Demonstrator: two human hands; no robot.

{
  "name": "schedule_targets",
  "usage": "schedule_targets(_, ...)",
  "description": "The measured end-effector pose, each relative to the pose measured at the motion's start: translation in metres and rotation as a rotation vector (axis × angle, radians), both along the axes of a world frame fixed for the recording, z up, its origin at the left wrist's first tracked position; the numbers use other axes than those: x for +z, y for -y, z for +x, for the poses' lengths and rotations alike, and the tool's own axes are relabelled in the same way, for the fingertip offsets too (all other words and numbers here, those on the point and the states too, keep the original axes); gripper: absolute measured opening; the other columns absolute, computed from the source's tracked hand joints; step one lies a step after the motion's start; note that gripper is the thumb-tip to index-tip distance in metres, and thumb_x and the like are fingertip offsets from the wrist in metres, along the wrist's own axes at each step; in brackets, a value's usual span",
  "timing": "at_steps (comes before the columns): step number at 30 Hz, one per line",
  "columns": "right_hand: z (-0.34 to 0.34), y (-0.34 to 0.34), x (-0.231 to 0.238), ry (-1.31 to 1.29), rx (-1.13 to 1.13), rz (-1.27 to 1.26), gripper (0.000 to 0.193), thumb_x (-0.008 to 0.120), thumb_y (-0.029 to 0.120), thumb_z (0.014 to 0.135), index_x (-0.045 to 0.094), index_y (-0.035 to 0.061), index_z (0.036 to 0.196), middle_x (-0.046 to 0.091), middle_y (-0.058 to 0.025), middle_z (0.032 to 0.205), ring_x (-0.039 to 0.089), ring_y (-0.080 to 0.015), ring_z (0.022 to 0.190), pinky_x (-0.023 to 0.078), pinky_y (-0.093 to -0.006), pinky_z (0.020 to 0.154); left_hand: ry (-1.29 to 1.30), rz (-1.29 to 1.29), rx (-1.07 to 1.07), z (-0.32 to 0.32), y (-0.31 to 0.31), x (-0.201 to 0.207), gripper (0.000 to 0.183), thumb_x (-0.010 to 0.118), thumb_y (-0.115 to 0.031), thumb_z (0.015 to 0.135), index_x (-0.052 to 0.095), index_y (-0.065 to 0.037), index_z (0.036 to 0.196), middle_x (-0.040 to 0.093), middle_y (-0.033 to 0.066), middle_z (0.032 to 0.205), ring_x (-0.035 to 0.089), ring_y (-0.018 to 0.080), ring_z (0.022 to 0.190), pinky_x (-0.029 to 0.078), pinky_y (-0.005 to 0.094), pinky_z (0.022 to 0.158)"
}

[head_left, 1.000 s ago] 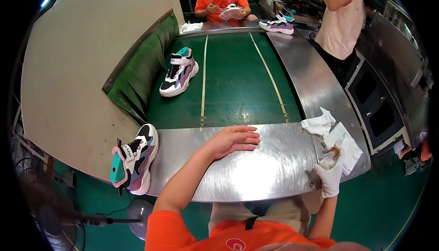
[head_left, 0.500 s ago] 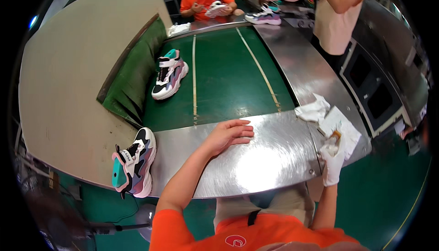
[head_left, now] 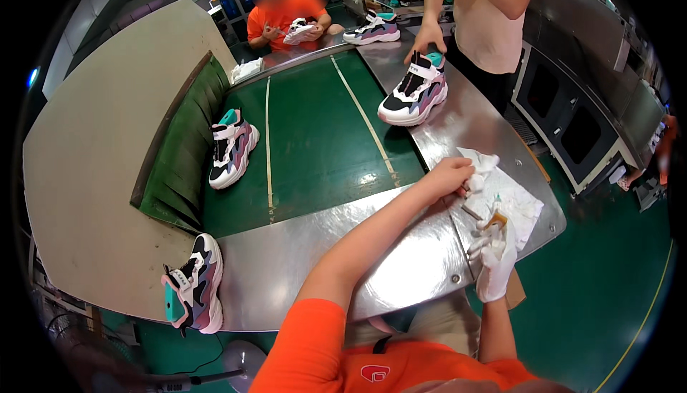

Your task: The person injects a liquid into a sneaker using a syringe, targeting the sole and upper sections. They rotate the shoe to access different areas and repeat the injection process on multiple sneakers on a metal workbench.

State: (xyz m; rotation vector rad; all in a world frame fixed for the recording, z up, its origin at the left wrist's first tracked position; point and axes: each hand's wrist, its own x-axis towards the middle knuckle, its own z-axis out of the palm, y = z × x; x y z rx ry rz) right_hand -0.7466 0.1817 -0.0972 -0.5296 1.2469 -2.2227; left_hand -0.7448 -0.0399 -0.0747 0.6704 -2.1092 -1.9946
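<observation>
My bare left hand (head_left: 451, 178) reaches across the metal tabletop to the crumpled white cloth (head_left: 483, 162). Its fingers are curled closed beside a small white lump, and what they grip is unclear. My right hand (head_left: 495, 253), in a white glove, is closed around a small amber-brown piece (head_left: 498, 219); a pale, pointed tip shows just above it. Between my hands is a short grey rod (head_left: 472, 212). A flat white cloth (head_left: 521, 210) lies beside the glove. Far to the left, a white, black and purple sneaker (head_left: 197, 284) stands at the table's near corner.
A second sneaker (head_left: 234, 149) rests on the green belt (head_left: 322, 135), near a green flap (head_left: 179, 139). On the right-hand metal ledge, a co-worker's hand (head_left: 427, 39) holds another sneaker (head_left: 416, 92). Another sneaker (head_left: 372, 29) stands farther back, near a seated person in orange (head_left: 286, 13).
My left hand has moved right, from the middle of the tabletop to the white cloths, and its fingers have curled. The standing co-worker has brought a sneaker down to the ledge. The view has shifted.
</observation>
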Motion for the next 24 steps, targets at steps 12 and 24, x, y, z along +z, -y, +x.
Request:
schedule_targets(12, 0.000, -0.002, -0.008, -0.085, -0.026, 0.118, 0.086, 0.065, 0.000, 0.056, 0.039, -0.0027, 0.138, 0.056, -0.0132, 0.109, 0.056, -0.0138, 0.079, 0.048, -0.0252, 0.072, 0.161, -0.474, 0.822, -0.009, 0.184, 0.022, 0.083, 0.074, -0.044, 0.080, 0.041, 0.015, 0.129, 0.062, 0.0300, 0.112, 0.063, 0.0432, 0.104, 0.054, 0.0495, 0.085)
schedule_targets(24, 0.002, 0.002, 0.006, -0.049, 0.009, 0.090, 0.070, 0.066, -0.005, 0.063, 0.046, 0.0018, 0.130, 0.054, -0.0057, 0.105, 0.054, -0.0100, 0.085, 0.046, -0.0218, 0.071, -0.028, 0.138, 0.594, 0.104, 0.094, 0.060, 0.037, 0.066, -0.018, 0.090, 0.059, 0.014, 0.107, 0.068, 0.0231, 0.101, 0.072, 0.0320, 0.083, 0.063, 0.0398, 0.065)
